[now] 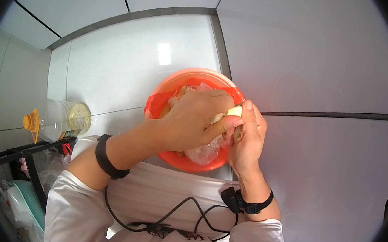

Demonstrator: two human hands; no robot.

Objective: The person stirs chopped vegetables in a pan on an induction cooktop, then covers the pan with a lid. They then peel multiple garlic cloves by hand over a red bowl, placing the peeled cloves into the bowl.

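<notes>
My left hand (194,117) is closed around a pale yellow piece of food (234,111) with some brownish skin, perhaps ginger root. The yellow end shows between its thumb and curled index finger. Pressed close on the other side, my right hand (252,136) has its thumb upright against that end. Its fingers are bent, and whether they hold a small tool is hidden. Both hands are above an orange plastic bin (198,72), lined with a red plastic bag (155,104). Clear crumpled plastic (205,154) and pale scraps (182,94) lie in the bin.
A clear oil bottle (55,121) with a yellow cap and a little yellow liquid is at the left. Below it, a black metal rack (32,148) holds plastic bags and a teal basket (28,196). Pale panels (330,63) rise at the right. A black cable (172,216) crosses my shirt.
</notes>
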